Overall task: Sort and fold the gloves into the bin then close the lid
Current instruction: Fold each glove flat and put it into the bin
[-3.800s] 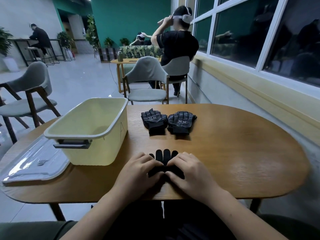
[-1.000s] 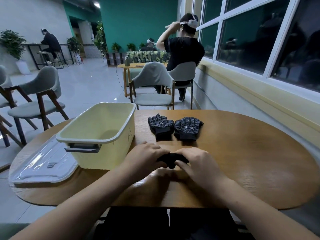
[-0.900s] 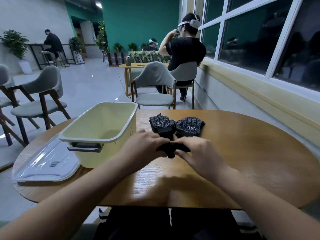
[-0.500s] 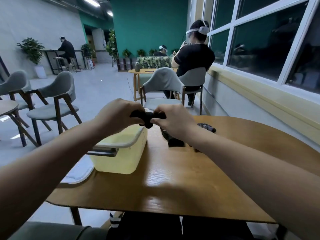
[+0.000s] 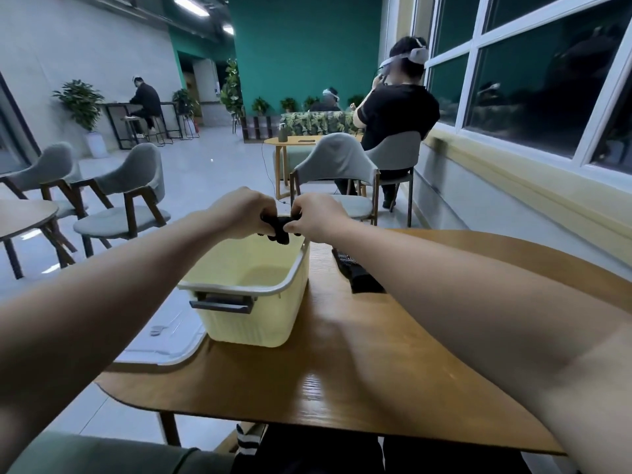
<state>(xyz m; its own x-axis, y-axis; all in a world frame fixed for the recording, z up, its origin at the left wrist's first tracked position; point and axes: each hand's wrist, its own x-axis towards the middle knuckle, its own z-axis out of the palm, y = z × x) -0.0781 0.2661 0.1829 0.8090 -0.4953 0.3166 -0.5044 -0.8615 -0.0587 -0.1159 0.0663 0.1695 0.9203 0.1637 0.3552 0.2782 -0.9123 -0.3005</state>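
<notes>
Counter (image 5: 342, 371) carries the open bin (image 5: 253, 323), lid (image 5: 164, 340) flat beside it; the step looks like dropping a folded glove in. L hand (image 5: 242, 213) and R hand (image 5: 318, 217) both pinch the glove (image 5: 278, 229) over the bin's far end, fingers curled on it; next, prob. lower and let go. R forearm hides most of the other gloves (image 5: 355, 271); the bundle is too dark to tell if it's one glove or two.

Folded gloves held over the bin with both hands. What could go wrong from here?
1. The left hand and right hand pinch the folded gloves above the far end of the bin; released there, they may unfold or catch the rim.
2. The right forearm crosses the remaining gloves and could drag them on withdrawal.
</notes>
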